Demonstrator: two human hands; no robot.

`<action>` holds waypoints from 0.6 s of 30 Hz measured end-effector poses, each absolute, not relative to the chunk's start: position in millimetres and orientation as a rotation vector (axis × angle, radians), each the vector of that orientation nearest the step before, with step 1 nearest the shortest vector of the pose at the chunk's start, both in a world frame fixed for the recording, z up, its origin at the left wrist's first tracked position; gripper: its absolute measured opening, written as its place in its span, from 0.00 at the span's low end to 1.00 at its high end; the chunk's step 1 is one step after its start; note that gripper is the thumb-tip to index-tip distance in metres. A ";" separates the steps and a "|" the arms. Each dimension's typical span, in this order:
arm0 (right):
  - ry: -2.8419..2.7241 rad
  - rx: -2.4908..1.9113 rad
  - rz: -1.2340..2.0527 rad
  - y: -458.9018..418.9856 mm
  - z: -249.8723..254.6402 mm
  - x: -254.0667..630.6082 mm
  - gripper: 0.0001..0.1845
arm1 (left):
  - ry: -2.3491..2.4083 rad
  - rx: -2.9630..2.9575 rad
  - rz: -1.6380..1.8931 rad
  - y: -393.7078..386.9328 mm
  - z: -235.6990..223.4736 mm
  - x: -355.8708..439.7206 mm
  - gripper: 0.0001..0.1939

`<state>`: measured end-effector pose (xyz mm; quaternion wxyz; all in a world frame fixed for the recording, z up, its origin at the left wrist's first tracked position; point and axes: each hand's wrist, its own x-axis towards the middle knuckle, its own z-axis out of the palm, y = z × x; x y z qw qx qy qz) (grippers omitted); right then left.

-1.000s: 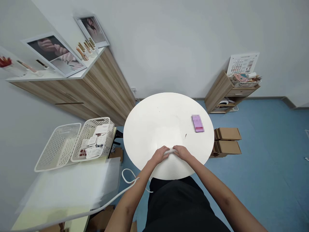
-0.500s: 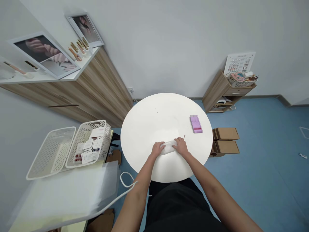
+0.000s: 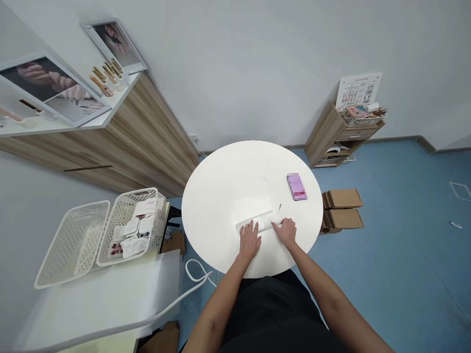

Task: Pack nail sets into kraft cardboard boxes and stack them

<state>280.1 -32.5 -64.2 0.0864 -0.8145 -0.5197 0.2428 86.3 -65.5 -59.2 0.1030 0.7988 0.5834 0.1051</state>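
Observation:
A flat white packet [image 3: 262,221] lies on the round white table [image 3: 221,196] near its front edge. My left hand [image 3: 250,239] rests flat with fingers spread, fingertips on the packet's near left end. My right hand [image 3: 287,230] lies beside the packet's right end, fingers stretched and touching its corner. A small dark speck [image 3: 280,207] sits just beyond the packet. A pink box [image 3: 296,187] lies further off to the right on the table.
Two white mesh baskets [image 3: 73,235] stand on a side surface at left; the right one holds several small cards. A wooden cabinet [image 3: 121,132] with framed pictures runs along the left wall. Cardboard boxes [image 3: 342,208] sit on the blue floor at right, a small wooden shelf [image 3: 338,132] behind.
Both hands were closed round the packet near the table edge; they moved it forward, laid it flat and opened out onto its near side.

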 end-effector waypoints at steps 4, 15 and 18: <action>-1.535 -2.471 0.849 -19.6 -60.6 262.1 0.14 | 1.727 2.353 0.264 -76.0 -64.5 84.2 0.33; -2.114 -1.627 0.722 -35.0 -40.1 224.3 0.05 | 1.634 2.228 0.354 -73.0 -70.3 69.8 0.34; -2.157 -1.658 0.785 -42.0 -34.9 222.8 0.09 | 1.529 2.104 0.464 -69.8 -72.7 59.1 0.38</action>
